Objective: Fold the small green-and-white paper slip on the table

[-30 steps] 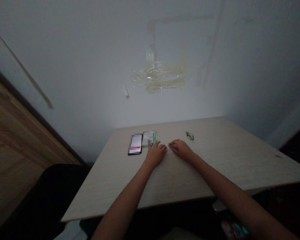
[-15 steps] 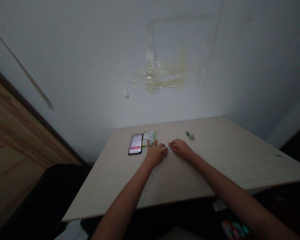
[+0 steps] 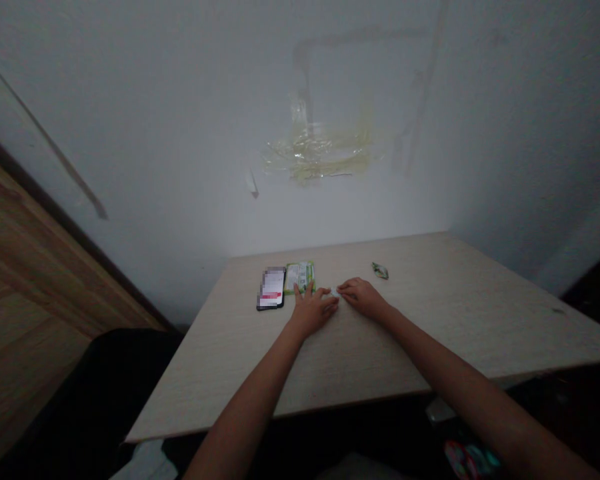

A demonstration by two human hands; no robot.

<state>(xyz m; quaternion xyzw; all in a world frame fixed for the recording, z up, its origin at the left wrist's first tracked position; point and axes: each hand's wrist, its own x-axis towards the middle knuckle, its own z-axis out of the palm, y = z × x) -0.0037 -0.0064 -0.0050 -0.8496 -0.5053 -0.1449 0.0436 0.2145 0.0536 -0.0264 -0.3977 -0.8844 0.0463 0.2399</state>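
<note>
Between my hands, low over the table, is a small whitish piece (image 3: 335,292), too small to identify. The fingers of my right hand (image 3: 363,296) are pinched on its right side. My left hand (image 3: 312,311) has its thumb and forefinger at the left side of the piece, while its other fingers spread over the lower edge of a green-and-white printed packet (image 3: 300,275). The packet lies flat, its lower part hidden by those fingers. Just left of it is a phone (image 3: 272,289) with a lit screen.
The pale wooden table (image 3: 370,373) stands against a grey wall (image 3: 180,133) with old clear tape (image 3: 325,153) on it. A small crumpled green wrapper (image 3: 380,271) lies beyond my right hand. A dark object (image 3: 115,373) stands left of the table.
My left fingers have shifted slightly around the whitish piece, and a little more of it shows. My right hand, the phone and the packet stay in place.
</note>
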